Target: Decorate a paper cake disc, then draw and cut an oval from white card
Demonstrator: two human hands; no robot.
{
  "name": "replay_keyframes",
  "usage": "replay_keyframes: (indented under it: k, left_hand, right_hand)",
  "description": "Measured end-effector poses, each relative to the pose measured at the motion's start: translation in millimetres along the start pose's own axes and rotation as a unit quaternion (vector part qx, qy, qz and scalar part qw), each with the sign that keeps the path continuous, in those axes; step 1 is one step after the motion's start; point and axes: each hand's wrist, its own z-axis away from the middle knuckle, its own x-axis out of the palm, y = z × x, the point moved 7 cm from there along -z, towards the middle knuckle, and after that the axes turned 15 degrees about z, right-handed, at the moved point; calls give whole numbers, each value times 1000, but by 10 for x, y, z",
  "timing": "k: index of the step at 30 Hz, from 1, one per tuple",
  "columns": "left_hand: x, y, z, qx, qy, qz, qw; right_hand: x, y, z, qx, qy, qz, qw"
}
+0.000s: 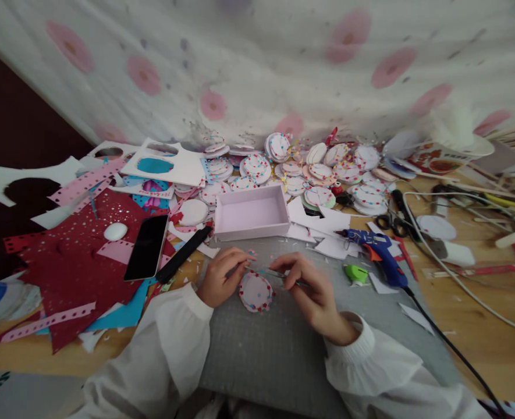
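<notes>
A round white paper disc, edged with red and blue beads, lies on the grey mat between my hands. Thumb and fingertips of my left hand pinch the end of a string of small beads just above the disc. My right hand is closed round a thin metal tool, which looks like tweezers, its tip near the disc's upper right edge. The fingers partly cover the tool. Behind the disc stands a shallow pale pink box.
Several bead-edged discs are piled along the curtain. On the right lie a blue glue gun with its cord, a green clip-like piece and black-handled scissors. A phone, a black bar and red glitter sheets lie left.
</notes>
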Motion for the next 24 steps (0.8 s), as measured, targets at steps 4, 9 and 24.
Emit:
replay_keyframes:
  k: [4, 9, 24]
  left_hand:
    - [27, 0, -2, -7, -24, 15, 1000]
    - [22, 41, -16, 9, -30, 14, 999]
    - [-15, 0, 42, 18, 0, -33, 999]
  right_hand:
    - [-39, 62, 13, 34, 21, -16, 999]
    - [-67, 70, 1, 46, 28, -21, 998]
    - [26, 100, -2, 85, 14, -62, 994]
